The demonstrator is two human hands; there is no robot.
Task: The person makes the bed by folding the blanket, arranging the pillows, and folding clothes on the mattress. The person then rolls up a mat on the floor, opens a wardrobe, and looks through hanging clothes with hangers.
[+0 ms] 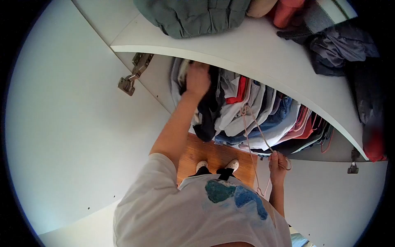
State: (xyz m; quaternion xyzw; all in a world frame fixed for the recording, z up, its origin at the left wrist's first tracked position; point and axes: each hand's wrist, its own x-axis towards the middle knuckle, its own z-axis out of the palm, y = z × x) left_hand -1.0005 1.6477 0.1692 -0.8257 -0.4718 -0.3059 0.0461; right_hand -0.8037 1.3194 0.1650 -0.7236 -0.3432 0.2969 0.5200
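Note:
Up among the hanging clothes [263, 96], at their left end, is my left hand [198, 78]. It touches a black garment and a grey one, just below the shelf edge; its fingers are blurred and partly hidden. My right hand [278, 161], lower and to the right, is closed around a thin pink hanger [248, 144]. The hanger has no garment on it, and its hook end lies against the white clothes. Beside my left hand the black garment [209, 117] hangs down.
A white shelf [164, 46] curves above the clothes, bearing a dark green garment [197, 18] and dark grey clothing [337, 47]. Open doors with metal hinges [126, 84] stand at left and right. My feet [232, 165] are on the wooden floor [189, 158].

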